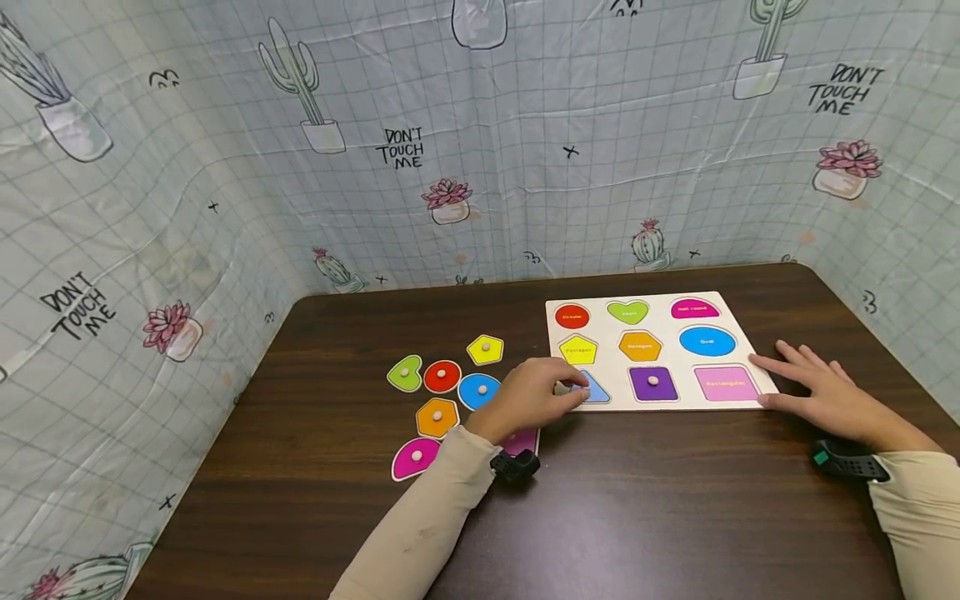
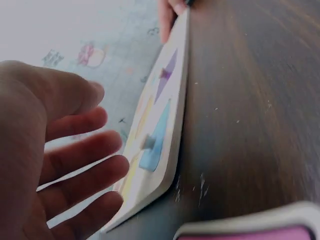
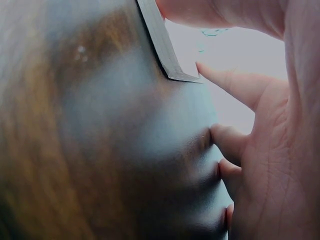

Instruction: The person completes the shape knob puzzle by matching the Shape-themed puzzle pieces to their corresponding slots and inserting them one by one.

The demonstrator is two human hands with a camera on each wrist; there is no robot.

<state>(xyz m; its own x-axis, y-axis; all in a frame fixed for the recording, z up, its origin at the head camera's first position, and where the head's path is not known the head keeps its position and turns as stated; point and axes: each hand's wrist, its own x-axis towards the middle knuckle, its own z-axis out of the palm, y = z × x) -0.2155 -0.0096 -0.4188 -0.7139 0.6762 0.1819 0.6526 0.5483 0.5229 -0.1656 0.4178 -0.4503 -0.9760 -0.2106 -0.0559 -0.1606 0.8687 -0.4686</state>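
Observation:
A white shape-puzzle board (image 1: 615,400) lies on the table, with printed shapes and words. Beside its front left corner is my left hand (image 1: 531,392), at the blue triangle piece (image 1: 597,390) in the board. In the left wrist view the left hand's loosely bent fingers (image 2: 100,170) stand apart from the triangle's knob (image 2: 148,142), holding nothing. A purple square piece (image 1: 663,383) with a knob also sits in the board. My right hand (image 1: 832,400) is spread at the board's right edge, its thumb and index finger touching the board and other fingertips on the table.
Left of the board lie loose knobbed pieces: yellow pentagon (image 1: 492,343), green heart (image 1: 403,383), red circle (image 1: 452,367), blue oval (image 1: 474,402), orange hexagon (image 1: 427,408) and magenta half round (image 1: 409,472). The left wrist partly covers a pink piece (image 1: 531,442). Printed cloth (image 1: 510,208) surrounds the table.

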